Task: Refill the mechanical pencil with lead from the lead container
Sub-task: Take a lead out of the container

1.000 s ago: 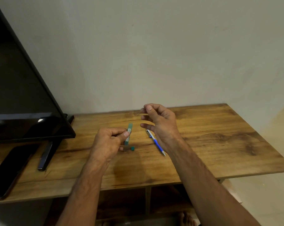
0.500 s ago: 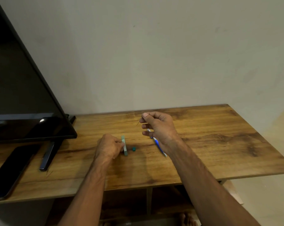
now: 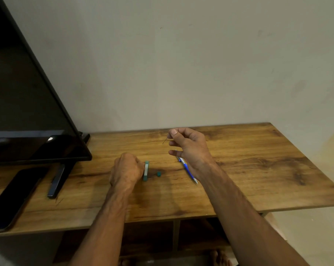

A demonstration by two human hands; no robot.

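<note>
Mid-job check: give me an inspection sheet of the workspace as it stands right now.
Surface: wooden table, dark grain marks, open shelf below.
Job's things: green lead container on the table; its small green cap lies apart, to its right; blue mechanical pencil lies flat, partly under the right hand; one thin lead is pinched.
Clutter: dark phone at the left edge.
Hands: left hand touches the container; whether it grips it cannot be told. Right hand is raised, holding the lead.
Cables: nothing seen.
Surroundings: black television on its stand at left; plain wall behind.
</note>
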